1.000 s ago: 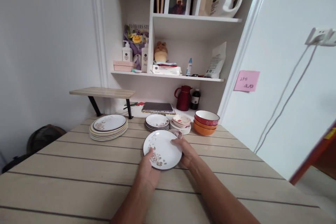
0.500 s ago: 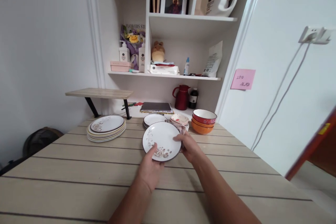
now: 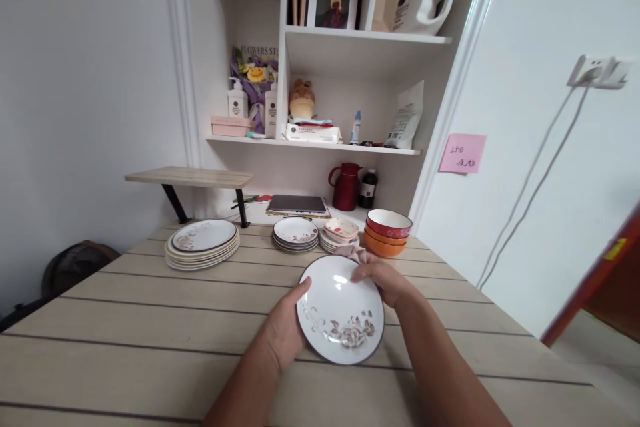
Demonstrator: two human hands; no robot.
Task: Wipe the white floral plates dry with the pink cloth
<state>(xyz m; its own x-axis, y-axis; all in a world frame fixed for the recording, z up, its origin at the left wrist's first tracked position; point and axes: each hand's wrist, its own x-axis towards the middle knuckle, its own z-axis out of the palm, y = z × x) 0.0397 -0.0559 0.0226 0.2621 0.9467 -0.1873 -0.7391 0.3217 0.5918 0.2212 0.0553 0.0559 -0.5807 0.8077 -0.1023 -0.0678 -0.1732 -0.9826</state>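
Turned, drawn nearer: floral plate (image 3: 340,313) over table (image 3: 150,327) | left hand (image 3: 286,328) clamped on left rim | right hand (image 3: 386,277) clamped on far-right rim, with cloth (image 3: 351,253) | red bowl (image 3: 389,225) nested in orange bowls (image 3: 384,247)

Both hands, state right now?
Left hand: closed on the floral plate, at its left rim.
Right hand: closed on that plate's upper-right rim, cloth bunched at the grip.

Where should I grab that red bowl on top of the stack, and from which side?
The red bowl is probably best pinched by its rim, coming from the right: it sits upright, mouth open, atop orange bowls, with small dishes close on its left. The right hand would need freeing from the plate first.
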